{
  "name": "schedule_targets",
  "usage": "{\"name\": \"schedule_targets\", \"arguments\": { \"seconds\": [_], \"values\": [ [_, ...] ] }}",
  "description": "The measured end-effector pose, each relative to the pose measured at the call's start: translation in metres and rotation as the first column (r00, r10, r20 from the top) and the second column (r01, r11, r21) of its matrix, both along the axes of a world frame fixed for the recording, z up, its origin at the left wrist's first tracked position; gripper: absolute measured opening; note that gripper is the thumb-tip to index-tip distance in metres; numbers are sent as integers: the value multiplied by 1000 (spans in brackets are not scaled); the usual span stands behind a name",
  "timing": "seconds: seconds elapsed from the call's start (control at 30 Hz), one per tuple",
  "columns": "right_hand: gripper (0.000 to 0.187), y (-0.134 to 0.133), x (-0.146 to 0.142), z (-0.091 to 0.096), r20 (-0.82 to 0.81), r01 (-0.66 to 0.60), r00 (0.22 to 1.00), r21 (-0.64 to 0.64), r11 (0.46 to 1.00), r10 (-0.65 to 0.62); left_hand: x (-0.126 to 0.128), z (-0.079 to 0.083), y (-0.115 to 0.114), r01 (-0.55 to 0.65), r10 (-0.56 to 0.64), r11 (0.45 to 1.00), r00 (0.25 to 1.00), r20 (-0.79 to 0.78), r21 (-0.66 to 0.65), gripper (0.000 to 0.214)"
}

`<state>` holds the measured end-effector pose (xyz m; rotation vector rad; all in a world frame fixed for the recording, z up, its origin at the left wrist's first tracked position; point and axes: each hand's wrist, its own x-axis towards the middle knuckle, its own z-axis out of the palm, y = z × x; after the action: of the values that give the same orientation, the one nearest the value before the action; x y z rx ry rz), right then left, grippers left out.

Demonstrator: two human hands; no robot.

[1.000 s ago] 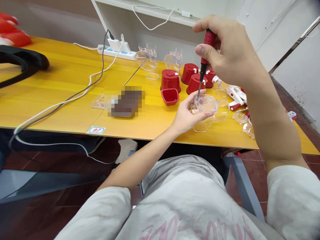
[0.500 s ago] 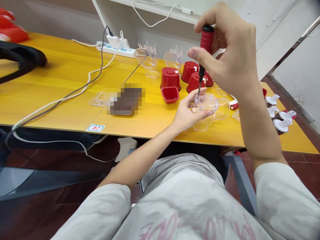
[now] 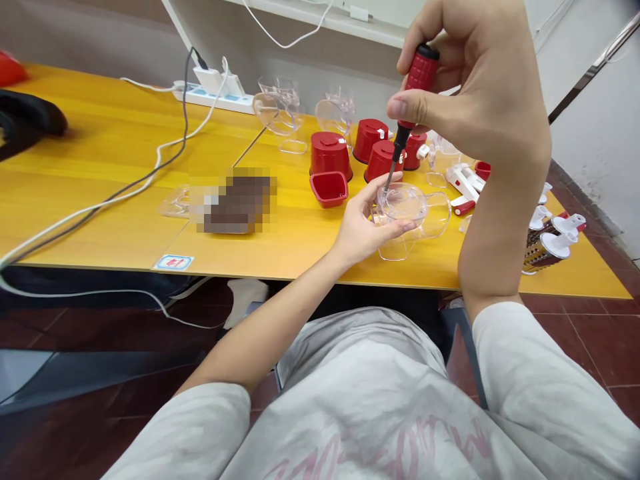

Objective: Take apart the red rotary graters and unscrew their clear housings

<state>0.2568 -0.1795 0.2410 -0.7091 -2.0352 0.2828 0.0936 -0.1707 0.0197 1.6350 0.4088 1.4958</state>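
My right hand is closed around the red handle of a small screwdriver, held upright with its tip down on a clear plastic housing. My left hand grips that clear housing from the left and steadies it on the yellow table. Just behind the housing stand several red plastic cups and a small red square tray.
More clear plastic parts sit at the back near a white power strip with cables running left. White and red small parts lie at the right edge. A blurred dark object lies mid-table. A black object lies far left.
My right hand has shifted its grip on the screwdriver handle while the tip stays on the clear housing. The view has drifted slightly, showing more small parts at the right.
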Motion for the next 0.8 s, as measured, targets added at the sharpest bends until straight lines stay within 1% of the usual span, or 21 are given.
{"name": "schedule_targets", "arguments": {
  "seconds": [0.07,0.1,0.17,0.2,0.27,0.33,0.4,0.47,0.53,0.6,0.7,0.77,0.8],
  "values": [
    [33,-4,-6,-4,-62,40,998,105,994,-34,0,0,1,-7,7,1000,1000,9,21,102],
    [34,-4,-8,-6,-96,77,993,132,988,-64,1,0,1,-9,8,1000,1000,13,23,101],
    [37,-3,-12,-11,-135,167,980,143,976,-148,1,0,0,-9,9,1000,1000,8,14,102],
    [37,-2,-12,-13,-142,190,975,150,970,-169,2,0,0,-10,10,1000,1000,1,6,103],
    [29,0,-13,-16,-132,171,980,158,973,-151,2,1,0,-11,11,1000,1000,-9,-6,104],
    [22,1,-13,-17,-116,98,990,145,984,-82,2,1,0,-10,10,1000,1000,-14,-11,105],
    [26,0,-13,-17,-100,41,995,127,991,-28,2,2,0,-8,8,1000,1000,-15,-13,106],
    [24,0,-13,-16,-95,33,995,119,992,-22,2,3,-1,-8,7,1000,1000,-7,-19,106],
    [21,0,-15,-16,-106,82,992,131,988,-68,2,4,-1,-10,10,1000,1000,2,-22,105],
    [25,2,-16,-16,-114,156,984,154,976,-140,2,4,-1,-14,14,1000,1000,1,-22,105],
    [27,4,-19,-17,-107,260,965,227,939,-241,2,3,0,-9,9,1000,1000,3,-14,105],
    [24,4,-20,-17,-110,290,957,263,920,-269,2,3,1,-2,2,1000,1000,5,-11,105],
    [21,3,-20,-17,-105,280,960,262,924,-261,2,3,1,1,-1,1000,1000,3,-14,105]
  ]
}}
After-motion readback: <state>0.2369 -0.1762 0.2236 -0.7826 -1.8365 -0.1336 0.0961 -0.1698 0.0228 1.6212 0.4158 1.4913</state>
